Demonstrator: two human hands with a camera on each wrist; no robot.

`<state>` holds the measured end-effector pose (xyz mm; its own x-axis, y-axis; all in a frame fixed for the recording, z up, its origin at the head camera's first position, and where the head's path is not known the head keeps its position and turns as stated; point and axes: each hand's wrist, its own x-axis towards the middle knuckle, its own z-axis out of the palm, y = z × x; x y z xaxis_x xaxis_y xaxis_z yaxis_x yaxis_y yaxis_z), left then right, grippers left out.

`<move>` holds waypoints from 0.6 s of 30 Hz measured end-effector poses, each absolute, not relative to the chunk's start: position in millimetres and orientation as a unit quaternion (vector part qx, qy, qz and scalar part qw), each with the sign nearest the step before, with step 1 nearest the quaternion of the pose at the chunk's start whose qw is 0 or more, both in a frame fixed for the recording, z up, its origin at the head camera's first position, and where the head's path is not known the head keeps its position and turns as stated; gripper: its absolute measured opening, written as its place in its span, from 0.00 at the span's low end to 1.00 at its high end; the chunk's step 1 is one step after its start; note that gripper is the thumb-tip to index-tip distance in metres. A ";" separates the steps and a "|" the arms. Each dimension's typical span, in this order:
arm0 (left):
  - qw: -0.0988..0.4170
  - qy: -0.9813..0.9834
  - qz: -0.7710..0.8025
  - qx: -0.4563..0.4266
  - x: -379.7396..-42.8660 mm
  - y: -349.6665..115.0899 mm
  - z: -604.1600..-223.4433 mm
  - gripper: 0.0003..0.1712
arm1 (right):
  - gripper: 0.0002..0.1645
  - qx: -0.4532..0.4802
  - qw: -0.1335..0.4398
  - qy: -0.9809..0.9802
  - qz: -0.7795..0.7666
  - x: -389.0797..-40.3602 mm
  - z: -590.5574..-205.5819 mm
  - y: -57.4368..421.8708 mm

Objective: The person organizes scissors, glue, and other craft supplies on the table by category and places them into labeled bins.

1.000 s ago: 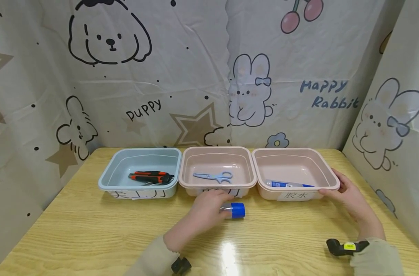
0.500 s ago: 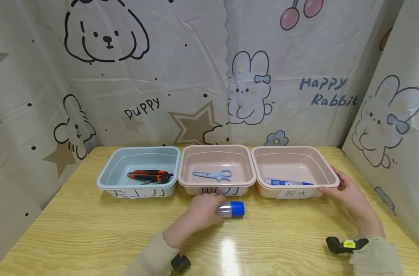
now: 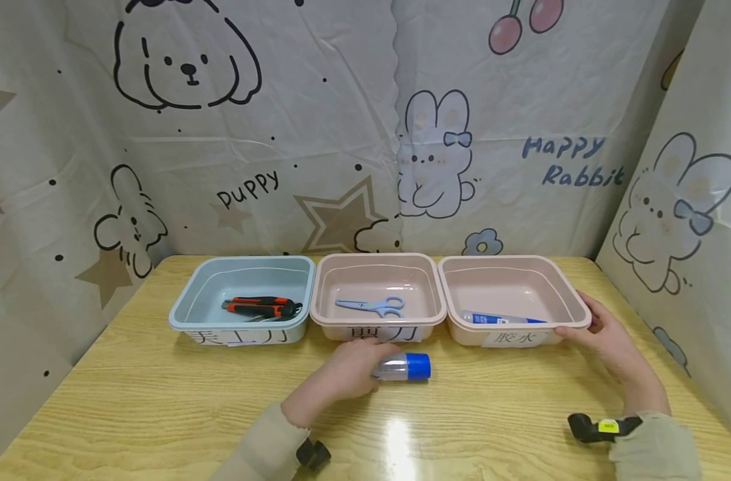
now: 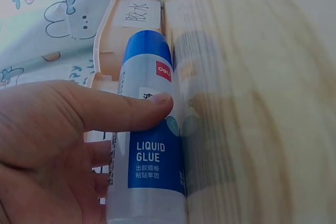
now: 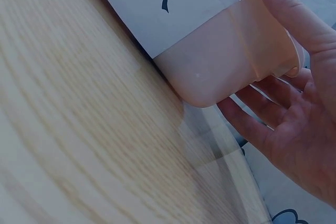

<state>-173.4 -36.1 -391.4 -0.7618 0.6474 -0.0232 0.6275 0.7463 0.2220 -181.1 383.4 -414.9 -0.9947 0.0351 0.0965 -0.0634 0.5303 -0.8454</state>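
My left hand (image 3: 353, 371) holds a liquid glue bottle (image 4: 152, 174) that lies on its side at the table, in front of the middle bin. In the left wrist view the thumb crosses its label and the other fingers are behind it; the blue cap points right. My right hand (image 3: 612, 347) grips the near right corner of the right pink bin (image 3: 516, 264), thumb at the front rim and fingers along the side. Inside that bin lies another glue bottle (image 3: 492, 318) with a blue label. The right wrist view shows the bin's labelled front and rounded corner (image 5: 205, 87).
The middle pink bin (image 3: 377, 260) contains blue scissors (image 3: 374, 305). To its left, a light blue bin (image 3: 254, 262) has red-and-black utility knives (image 3: 260, 307) in it. All three bins stand side by side along the back of the wooden table (image 3: 161, 401), before a printed cloth (image 3: 317, 100).
My left hand has slid slightly left along the glue bottle, so more of its clear body shows, while its cap sits slightly further right. The right hand stays at the bin corner.
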 end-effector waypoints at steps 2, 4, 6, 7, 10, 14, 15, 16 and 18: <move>0.049 0.931 0.106 0.346 -173.9 -35.4 -392.2 0.36 | 0.51 0.006 0.049 -0.873 0.485 -181.3 -415.1 382.9; 0.047 0.929 0.114 0.349 -174.0 -34.4 -392.8 0.35 | 0.51 0.003 0.048 -0.874 0.484 -181.4 -414.8 382.1; 0.044 0.927 0.128 0.349 -173.8 -33.1 -393.1 0.34 | 0.52 0.003 0.047 -0.874 0.483 -181.4 -414.6 381.4; 0.042 0.927 0.138 0.346 -173.6 -32.2 -393.2 0.33 | 0.51 0.003 0.047 -0.874 0.483 -181.4 -414.4 381.1; 0.044 0.926 0.177 0.330 -172.3 -30.0 -392.9 0.32 | 0.51 0.004 0.047 -0.875 0.481 -181.0 -414.2 380.7; 0.040 0.926 0.214 0.310 -170.6 -26.4 -391.3 0.30 | 0.51 0.002 0.047 -0.877 0.479 -180.8 -414.5 381.0; 0.035 0.925 0.219 0.309 -170.4 -25.3 -390.8 0.30 | 0.51 0.002 0.049 -0.877 0.478 -180.9 -414.8 381.4; 0.031 0.924 0.224 0.308 -169.9 -24.2 -390.2 0.30 | 0.51 0.002 0.049 -0.877 0.478 -180.9 -414.9 381.7; 0.023 0.922 0.232 0.309 -169.3 -22.0 -388.8 0.29 | 0.51 0.003 0.051 -0.877 0.477 -180.9 -414.9 382.0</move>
